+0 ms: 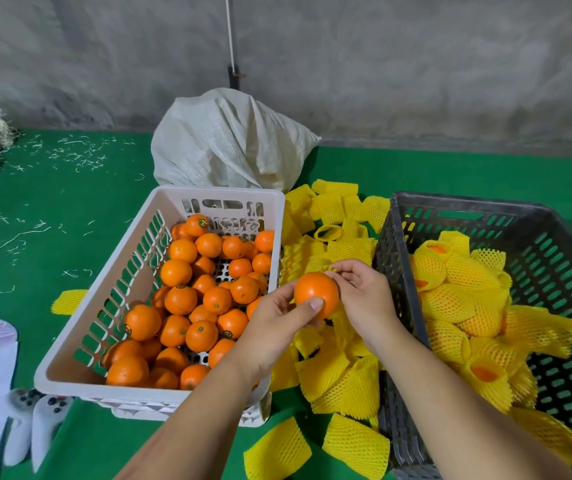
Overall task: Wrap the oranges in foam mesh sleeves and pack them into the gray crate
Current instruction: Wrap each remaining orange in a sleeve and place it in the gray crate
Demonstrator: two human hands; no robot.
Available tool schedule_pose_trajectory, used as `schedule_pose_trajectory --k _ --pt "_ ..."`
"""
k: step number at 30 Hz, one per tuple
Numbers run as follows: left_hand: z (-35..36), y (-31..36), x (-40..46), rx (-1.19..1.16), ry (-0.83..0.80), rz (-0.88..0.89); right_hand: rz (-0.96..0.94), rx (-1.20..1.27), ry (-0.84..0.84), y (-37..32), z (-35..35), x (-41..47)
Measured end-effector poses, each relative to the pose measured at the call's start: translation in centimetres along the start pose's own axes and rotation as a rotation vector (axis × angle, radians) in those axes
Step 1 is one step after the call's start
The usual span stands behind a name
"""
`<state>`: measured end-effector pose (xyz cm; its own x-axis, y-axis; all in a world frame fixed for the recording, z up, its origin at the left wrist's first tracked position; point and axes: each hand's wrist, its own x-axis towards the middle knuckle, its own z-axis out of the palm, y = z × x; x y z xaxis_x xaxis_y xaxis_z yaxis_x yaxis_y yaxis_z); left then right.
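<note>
One orange in hand: I am holding a bare orange point(316, 295) between both hands, above the heap of yellow sleeves point(338, 372) that is lying between the two crates.
Left hand: my left hand point(277, 327) is cupping the orange from below and the left, thumb pressing on its front; this grip is clamped on the fruit.
Right hand: my right hand point(360, 292) is touching the orange's right side, fingers curling together near its top; I am seeing a scrap of yellow mesh by those fingertips, but I cannot tell whether they are pinching a sleeve or only steadying the fruit.
Step in hand: I am judging this as the start of a wrap, with no sleeve over this orange yet.
White crate: the white crate point(70, 341) on my left is holding many unwrapped oranges.
Gray crate: the gray crate point(395, 271) on my right is holding a pile of wrapped oranges point(464, 299) against its near-left side, with bare floor toward its right.
Next move: I am expecting to need an open sleeve mouth stretched wide by the right hand, the orange pushed in by the left, then a short carry rightward over the gray wall.
Surface: everything is sitting on a green mat point(70, 202); I cannot tell whether it is a counter or the floor.
</note>
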<state>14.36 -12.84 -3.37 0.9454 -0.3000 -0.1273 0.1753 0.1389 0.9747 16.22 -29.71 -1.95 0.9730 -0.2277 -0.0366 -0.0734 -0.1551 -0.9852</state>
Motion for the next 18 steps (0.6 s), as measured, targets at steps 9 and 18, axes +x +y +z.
schedule_pose_trajectory --k 9,18 --pt "-0.1 -0.8 -0.5 0.062 0.121 0.125 -0.089 0.123 -0.105 0.1 0.0 -0.7" --pt "0.9 -2.1 0.0 0.63 -0.062 0.295 -0.312 0.032 -0.011 -0.1 -0.8 -1.0"
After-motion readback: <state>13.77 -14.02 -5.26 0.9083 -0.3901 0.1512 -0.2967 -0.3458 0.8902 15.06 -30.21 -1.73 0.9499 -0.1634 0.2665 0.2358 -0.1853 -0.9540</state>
